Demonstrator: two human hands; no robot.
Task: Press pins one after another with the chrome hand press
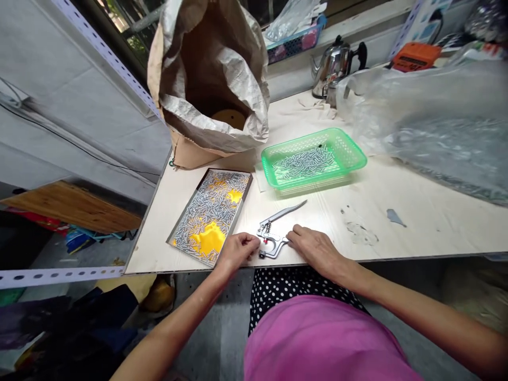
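Note:
A pair of silver snap-fastener pliers [282, 212] lies on the table near its front edge, handles spread and jaws facing left. My right hand [315, 248] is closed on the end of its lower handle. Close to the jaws, my left hand [240, 250] has thumb and fingertips pinched together; whatever is between them is too small to make out. Left of that hand sits a shallow tray [241, 216] with a yellow bottom, covered in many small metal pins. Behind the pliers stands a green plastic basket [349, 159] holding more of these metal pieces.
A large, open paper sack [198, 151] stands at the back left. On the right lies a big clear plastic bag [444, 132]. A metal kettle [331, 66] and an orange box [416, 55] are at the back. A grey scrap [395, 217] rests on the white table [317, 217].

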